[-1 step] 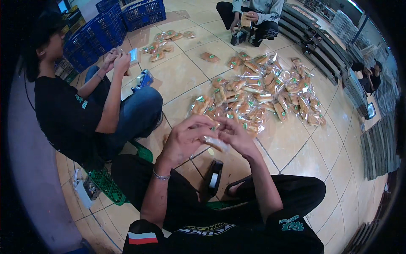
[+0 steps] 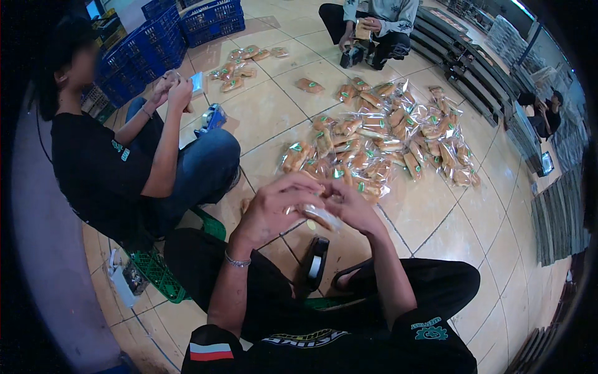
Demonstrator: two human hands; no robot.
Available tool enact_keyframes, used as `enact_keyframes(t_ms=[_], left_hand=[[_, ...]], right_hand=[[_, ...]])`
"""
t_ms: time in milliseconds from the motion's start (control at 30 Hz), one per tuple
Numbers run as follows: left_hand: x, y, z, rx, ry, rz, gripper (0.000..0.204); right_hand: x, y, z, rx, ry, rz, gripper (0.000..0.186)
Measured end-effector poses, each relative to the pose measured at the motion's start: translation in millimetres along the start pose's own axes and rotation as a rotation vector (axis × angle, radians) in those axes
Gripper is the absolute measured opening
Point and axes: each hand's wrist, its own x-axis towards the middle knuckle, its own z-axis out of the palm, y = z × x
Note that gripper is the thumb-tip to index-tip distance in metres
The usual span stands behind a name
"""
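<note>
My left hand [image 2: 271,212] and my right hand [image 2: 349,209] meet above the floor, fingers curled around a clear-bagged bread roll [image 2: 319,217]; its far end is hidden by my fingers. Below them, between my crossed legs, a black tape dispenser [image 2: 316,265] with a white roll lies on the tiles. Beyond my hands is a heap of bagged bread rolls [image 2: 386,134], several with small green labels. A smaller group of rolls [image 2: 233,71] lies farther back.
A person at left [image 2: 93,162] handles a packet beside a blue dispenser [image 2: 212,118]. Another [image 2: 374,25] squats at the back; a third [image 2: 548,118] sits far right. Blue crates [image 2: 137,62] stand back left, stacked trays [image 2: 554,218] right, a green crate [image 2: 156,274] near my left leg.
My hands and the bagged roll have shifted very slightly, the roll downward and to the right. Little else differs.
</note>
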Motion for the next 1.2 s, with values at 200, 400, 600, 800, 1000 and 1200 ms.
enact_keyframes(t_ms=[200,400,600,800,1000,1200], left_hand=[[-7.5,-11.9,-0.2,-0.017,-0.271,-0.374,0.066],[-13.0,-40.3,2.2,0.006,-0.046,-0.421,0.063],[-30.8,-138.7,27.7,0.351,-0.038,-0.985,0.058],[-147.8,-292.0,111.5,1.222,0.426,-0.623,0.054],[-142.7,-307.2,118.0,0.854,0.086,-1.245,0.046],[-145.6,-292.2,103.8,0.447,0.001,-1.529,0.04]], right_hand=[[-2.9,2.2,-25.7,0.022,-0.219,-0.004,0.04],[4.3,24.5,-42.8,-0.608,-0.827,0.216,0.042],[5.6,37.4,-69.2,-0.188,-0.031,0.205,0.042],[10.5,-17.9,-6.0,-0.034,-0.237,-0.033,0.046],[-6.7,-3.6,-19.0,-0.37,-0.253,-0.047,0.043],[0.2,-6.1,-15.2,-0.443,-0.213,-0.011,0.045]])
